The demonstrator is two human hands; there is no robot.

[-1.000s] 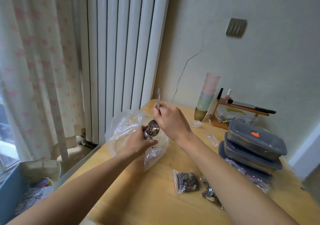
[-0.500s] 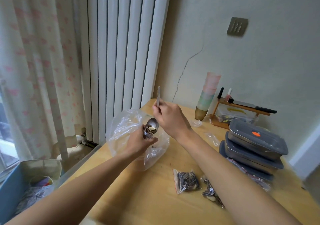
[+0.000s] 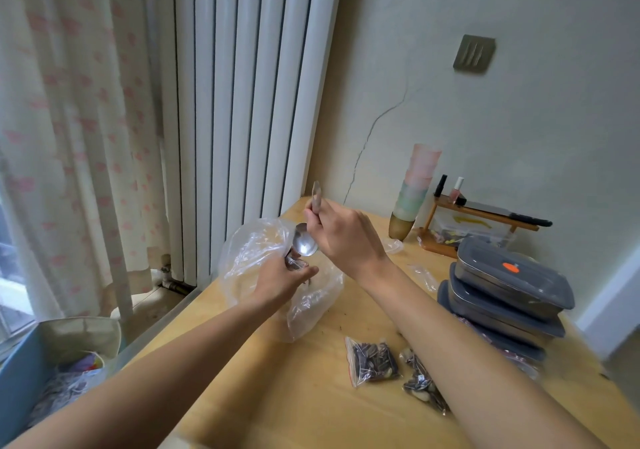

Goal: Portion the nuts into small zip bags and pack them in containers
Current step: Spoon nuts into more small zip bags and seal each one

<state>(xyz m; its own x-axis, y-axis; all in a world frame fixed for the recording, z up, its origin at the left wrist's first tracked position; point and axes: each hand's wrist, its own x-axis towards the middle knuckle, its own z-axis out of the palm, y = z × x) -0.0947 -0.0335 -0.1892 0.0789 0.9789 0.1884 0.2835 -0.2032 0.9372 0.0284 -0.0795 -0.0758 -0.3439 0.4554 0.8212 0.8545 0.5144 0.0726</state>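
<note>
My right hand (image 3: pixel 341 237) grips the handle of a metal spoon (image 3: pixel 305 242), held upright with its empty bowl tipped down over a small zip bag (image 3: pixel 293 262). My left hand (image 3: pixel 281 280) pinches that small bag; little of it shows between the fingers. Under both hands lies a large clear plastic bag (image 3: pixel 256 258) on the wooden table (image 3: pixel 311 389). Two filled zip bags of seeds and nuts, one (image 3: pixel 372 362) and another (image 3: pixel 420 384), lie near my right forearm. A stack of grey lidded containers (image 3: pixel 509 286) stands at the right.
Empty small zip bags (image 3: pixel 422 275) lie near the containers. A stack of pastel cups (image 3: pixel 414 192) and a small wooden rack (image 3: pixel 467 227) with bottles stand by the back wall. A radiator and a curtain are at the left, a bin (image 3: pixel 45 369) below the table edge.
The spoon held nuts a second ago; its bowl is now empty and turned down over the small bag. Both hands stayed in nearly the same place.
</note>
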